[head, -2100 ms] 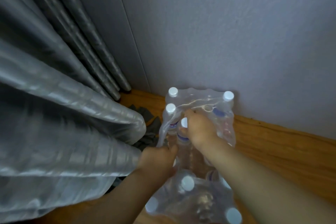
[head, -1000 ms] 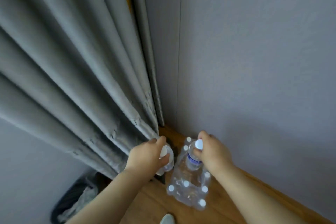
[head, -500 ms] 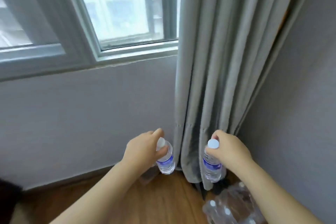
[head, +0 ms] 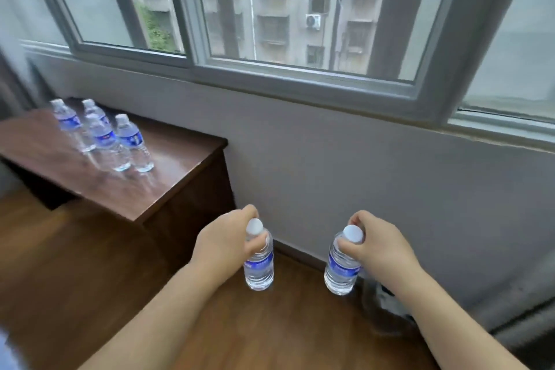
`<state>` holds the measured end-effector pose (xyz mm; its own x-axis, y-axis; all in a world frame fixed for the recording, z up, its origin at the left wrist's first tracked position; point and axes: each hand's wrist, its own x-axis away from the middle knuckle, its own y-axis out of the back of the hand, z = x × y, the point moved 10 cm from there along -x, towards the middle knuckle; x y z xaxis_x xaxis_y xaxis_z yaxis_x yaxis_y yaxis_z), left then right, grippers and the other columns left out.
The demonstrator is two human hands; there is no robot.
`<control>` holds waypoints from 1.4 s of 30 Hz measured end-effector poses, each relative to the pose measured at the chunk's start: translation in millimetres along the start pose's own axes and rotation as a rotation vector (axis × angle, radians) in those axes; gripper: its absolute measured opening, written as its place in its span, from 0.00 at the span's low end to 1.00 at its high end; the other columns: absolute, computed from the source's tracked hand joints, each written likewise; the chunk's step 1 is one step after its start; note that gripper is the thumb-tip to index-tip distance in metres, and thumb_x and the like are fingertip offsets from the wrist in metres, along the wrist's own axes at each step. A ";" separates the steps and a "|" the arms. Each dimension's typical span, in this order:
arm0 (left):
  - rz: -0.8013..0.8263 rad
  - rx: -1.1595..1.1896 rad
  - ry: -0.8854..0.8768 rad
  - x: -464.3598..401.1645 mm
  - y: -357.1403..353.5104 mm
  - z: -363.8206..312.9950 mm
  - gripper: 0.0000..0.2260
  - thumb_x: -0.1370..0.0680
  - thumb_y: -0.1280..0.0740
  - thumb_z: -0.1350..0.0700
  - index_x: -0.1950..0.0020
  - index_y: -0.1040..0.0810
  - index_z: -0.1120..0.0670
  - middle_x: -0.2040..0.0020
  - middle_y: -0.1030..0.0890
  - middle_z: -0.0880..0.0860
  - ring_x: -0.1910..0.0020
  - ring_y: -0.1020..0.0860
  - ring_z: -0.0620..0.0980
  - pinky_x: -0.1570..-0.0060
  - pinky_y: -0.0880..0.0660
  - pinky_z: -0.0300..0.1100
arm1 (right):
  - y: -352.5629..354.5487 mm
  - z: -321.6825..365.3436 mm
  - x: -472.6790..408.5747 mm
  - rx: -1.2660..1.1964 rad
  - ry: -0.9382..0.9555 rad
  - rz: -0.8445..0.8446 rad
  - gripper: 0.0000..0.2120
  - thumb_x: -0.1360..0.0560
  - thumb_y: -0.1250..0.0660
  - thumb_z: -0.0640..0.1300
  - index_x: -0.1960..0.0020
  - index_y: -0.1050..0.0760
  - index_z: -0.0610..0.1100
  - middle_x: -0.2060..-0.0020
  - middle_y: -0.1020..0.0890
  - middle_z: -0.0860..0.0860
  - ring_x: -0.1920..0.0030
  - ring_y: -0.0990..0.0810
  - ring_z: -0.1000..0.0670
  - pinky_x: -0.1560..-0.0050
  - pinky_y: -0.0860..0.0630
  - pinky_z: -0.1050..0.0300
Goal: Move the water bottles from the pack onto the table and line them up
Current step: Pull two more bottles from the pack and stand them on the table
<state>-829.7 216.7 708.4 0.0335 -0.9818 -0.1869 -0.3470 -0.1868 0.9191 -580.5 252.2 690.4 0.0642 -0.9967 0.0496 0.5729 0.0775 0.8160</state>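
Biggest risk: knocking over the four standing bottles (head: 103, 137) on the dark wooden table (head: 168, 186), which sits well off to the left of both sets of fingers. They stand close together in a loose cluster, not a clean line. Two more arriving at once, one per hand, could clip a neighbour and set the group toppling.

Next: a dropped bottle in transit. The left hand (head: 223, 245) grips the left bottle (head: 259, 267) at neck and cap only, fingers curled round the top, body hanging free below the fingertips. The right hand (head: 380, 246) pinches the right bottle (head: 342, 269) the same way, thumb and fingers closed on the cap and neck. Both hang over the wooden floor (head: 270, 324), clear of it. A swing could slip the neck through.

Smaller: both hands occupied, so neither can steady a wobbling bottle.

Smallest: view is motion-blurred; placement may be misjudged.
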 end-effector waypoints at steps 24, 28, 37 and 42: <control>-0.279 -0.119 0.739 56.6 215.1 558.7 0.10 0.26 0.34 0.42 0.52 0.32 0.44 0.59 0.24 0.44 0.59 0.22 0.48 0.58 0.20 0.40 | -365.6 566.9 -122.1 -0.051 0.647 0.308 0.10 0.32 0.30 0.51 0.58 0.29 0.48 0.65 0.23 0.53 0.64 0.24 0.56 0.67 0.30 0.61; -0.299 -0.113 0.778 17.3 234.3 626.6 0.11 0.26 0.34 0.42 0.52 0.32 0.44 0.59 0.25 0.43 0.60 0.22 0.47 0.60 0.23 0.35 | -415.3 638.4 -166.9 -0.043 0.667 0.342 0.11 0.34 0.32 0.53 0.60 0.30 0.49 0.66 0.23 0.53 0.63 0.23 0.53 0.63 0.26 0.56; -0.386 -0.096 0.727 -90.4 295.5 756.7 0.09 0.26 0.33 0.44 0.54 0.32 0.44 0.61 0.24 0.43 0.61 0.23 0.45 0.61 0.19 0.44 | -473.1 777.0 -246.0 -0.065 0.754 0.321 0.09 0.32 0.33 0.50 0.59 0.31 0.48 0.65 0.24 0.53 0.64 0.25 0.52 0.67 0.31 0.59; -0.331 -0.087 0.647 -154.8 308.4 840.6 0.08 0.26 0.35 0.43 0.55 0.32 0.43 0.61 0.24 0.44 0.61 0.23 0.45 0.63 0.20 0.48 | -517.6 836.9 -290.0 -0.025 0.718 0.292 0.08 0.31 0.34 0.50 0.59 0.32 0.49 0.67 0.26 0.55 0.64 0.27 0.53 0.68 0.35 0.59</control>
<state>-1729.8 339.7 729.1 0.6802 -0.6919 -0.2421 -0.1482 -0.4532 0.8790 -1579.5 481.0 735.8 0.7245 -0.6766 -0.1318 0.4689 0.3435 0.8137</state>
